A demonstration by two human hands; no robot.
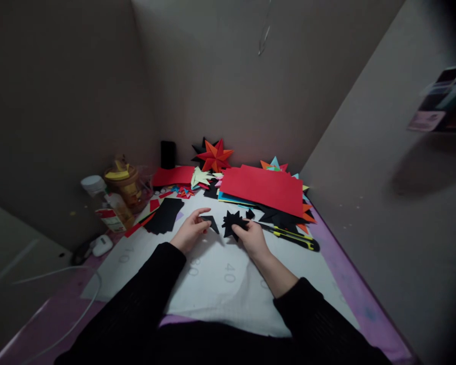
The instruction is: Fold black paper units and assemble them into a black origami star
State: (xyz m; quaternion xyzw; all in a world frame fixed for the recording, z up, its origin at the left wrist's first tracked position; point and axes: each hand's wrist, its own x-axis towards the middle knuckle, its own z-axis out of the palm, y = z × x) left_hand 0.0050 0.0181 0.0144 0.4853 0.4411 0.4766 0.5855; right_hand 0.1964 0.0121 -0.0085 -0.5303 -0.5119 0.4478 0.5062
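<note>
1. My left hand [190, 232] pinches a small black folded piece [213, 224] between thumb and fingers, index finger stretched out above it.
2. My right hand [254, 237] grips a spiky black star [231, 222] by its right side; star and folded piece are near each other but apart, over the middle of a white sheet [209, 299] printed with numbers.
3. The sheet covers much of a purple-topped counter [370, 314].
4. Left of my hands lies a fanned black paper stack [166, 215]; to the right, a black-and-yellow tool [294, 238].
5. Beyond, red paper [266, 186] lies in front of an orange-and-red star [216, 156] by the wall [228, 81].
</note>
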